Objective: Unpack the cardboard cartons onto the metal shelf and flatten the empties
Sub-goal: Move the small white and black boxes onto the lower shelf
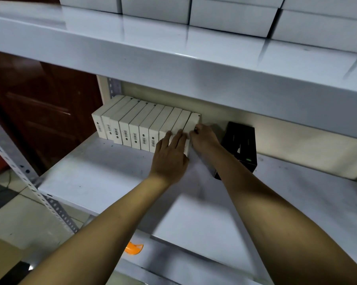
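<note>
The row of white boxes (pixel 144 124) stands on the metal shelf (pixel 91 177) and stretches to the left from your hands; only its right end is under them. Each box stands on its narrow side, and its long axis goes away from you, toward the back wall, leaning a little to the right.

Your left hand (pixel 169 155) lies flat with straight fingers on the front tops of the boxes beside the end one. It presses them and grips nothing. Your right hand (pixel 205 139) is just to the right of it, with fingers curled on the upper right edge of the last box (pixel 194 120), and it seems to pinch this box. So the last box is between your two hands, and the right hand is the nearer one.

I judge that the coming move is a push to the left, across the long axis, to close the last box against its neighbours while the left hand keeps the fronts in one line. The black box (pixel 243 140) stands just past your right wrist, apart from the row, so take care with the elbow there.
</note>
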`<state>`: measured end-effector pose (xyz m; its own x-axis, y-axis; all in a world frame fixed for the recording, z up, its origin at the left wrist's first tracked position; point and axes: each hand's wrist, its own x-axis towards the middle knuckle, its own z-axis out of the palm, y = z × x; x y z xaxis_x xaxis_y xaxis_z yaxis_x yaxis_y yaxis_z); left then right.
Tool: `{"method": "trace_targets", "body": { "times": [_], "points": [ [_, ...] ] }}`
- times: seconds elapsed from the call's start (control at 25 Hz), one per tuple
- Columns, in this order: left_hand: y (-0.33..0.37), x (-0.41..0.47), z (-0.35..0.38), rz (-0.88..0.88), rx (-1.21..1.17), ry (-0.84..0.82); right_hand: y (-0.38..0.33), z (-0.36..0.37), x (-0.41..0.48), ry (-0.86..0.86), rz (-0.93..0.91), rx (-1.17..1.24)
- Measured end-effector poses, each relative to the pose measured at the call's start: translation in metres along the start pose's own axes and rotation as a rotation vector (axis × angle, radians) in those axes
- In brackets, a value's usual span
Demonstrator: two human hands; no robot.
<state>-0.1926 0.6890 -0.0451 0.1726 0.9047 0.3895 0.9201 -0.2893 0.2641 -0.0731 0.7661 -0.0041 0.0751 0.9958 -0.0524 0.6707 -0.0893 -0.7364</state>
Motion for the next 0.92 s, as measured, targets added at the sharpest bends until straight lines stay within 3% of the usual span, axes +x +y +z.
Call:
{"method": "trace_targets", "body": {
  "times": [0.32,0.6,0.92],
  "points": [
    [0.003,-0.005,-0.007,-0.016,-0.036,0.005,0.002,-0.008,-0.019,0.007,-0.083,-0.042],
    [0.004,-0.026,-0.022,-0.083,-0.023,-0.062,0.013,-0.003,-0.058,0.011,-0.131,0.074],
    [0.001,-0.075,-0.042,-0.141,-0.074,0.044,0.028,0.004,-0.125,0.03,-0.279,0.086]
  ]
}}
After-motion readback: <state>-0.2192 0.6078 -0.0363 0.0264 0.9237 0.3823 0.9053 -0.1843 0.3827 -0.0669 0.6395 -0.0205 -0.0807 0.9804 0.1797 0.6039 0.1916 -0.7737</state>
